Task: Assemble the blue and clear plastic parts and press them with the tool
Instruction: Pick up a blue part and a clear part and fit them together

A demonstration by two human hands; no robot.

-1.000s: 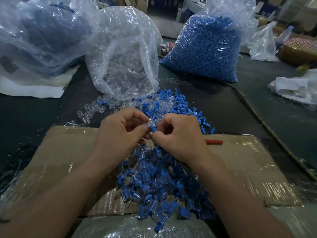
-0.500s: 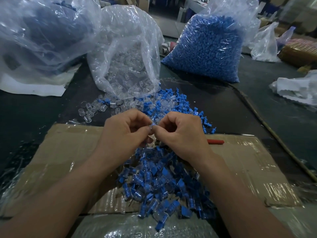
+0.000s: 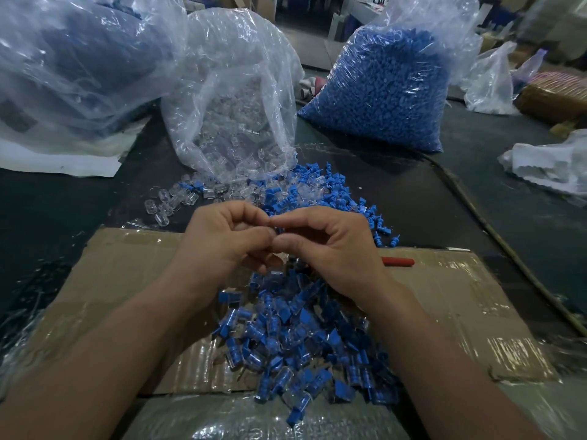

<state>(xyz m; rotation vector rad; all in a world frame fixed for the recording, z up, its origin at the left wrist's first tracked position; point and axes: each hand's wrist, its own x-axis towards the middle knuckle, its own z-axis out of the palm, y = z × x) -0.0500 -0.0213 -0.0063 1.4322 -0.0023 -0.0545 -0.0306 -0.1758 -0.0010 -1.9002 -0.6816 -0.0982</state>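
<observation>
Centrally, the left hand (image 3: 222,241) and the right hand (image 3: 330,246) pinch together one small blue part (image 3: 280,230), above the pile of assembled pieces (image 3: 301,341).

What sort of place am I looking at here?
Probably a small factory or workshop bench for hand assembly: a big sack of blue parts, a bag of clear parts, and a heap of joined pieces on taped cardboard.

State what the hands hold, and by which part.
Left hand and right hand pinch a small blue part between them; fingers cover it, so where cannot be told.
</observation>
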